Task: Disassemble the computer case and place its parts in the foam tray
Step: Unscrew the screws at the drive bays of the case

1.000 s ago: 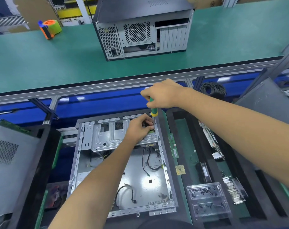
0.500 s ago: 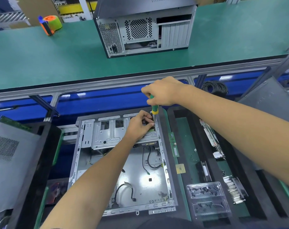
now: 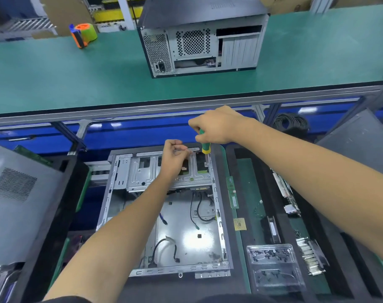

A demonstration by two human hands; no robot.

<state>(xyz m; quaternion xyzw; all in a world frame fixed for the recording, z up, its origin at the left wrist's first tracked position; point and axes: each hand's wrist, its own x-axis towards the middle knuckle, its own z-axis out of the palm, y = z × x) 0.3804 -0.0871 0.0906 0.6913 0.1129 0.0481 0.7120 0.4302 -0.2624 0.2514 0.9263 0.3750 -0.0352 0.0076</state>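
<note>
Opened case: the silver sheet-metal computer case [image 3: 164, 215] lies on its side, open face up, in front of the person below the green counter [image 3: 55, 68], so its inside screws can be reached from above.
Case axis: its long axis runs away from the person, drive-bay end farthest off.
Right hand: the right hand [image 3: 216, 125] is curled round the green-and-yellow-handled screwdriver [image 3: 206, 147], held upright with its tip down at the case's far right corner, probably to drive straight into a screw.
Left hand: the left hand [image 3: 174, 156] hovers over the grey metal drive cage [image 3: 142, 173], fingertips pinched together; whether they hold a screw I cannot tell.
Foam tray: the black foam tray [image 3: 247, 248] sits just right of the case, already holding boards and a clear plastic screw box [image 3: 273, 265], within easy reach.
Second case: a closed black case [image 3: 203, 38] stands on the counter.
</note>
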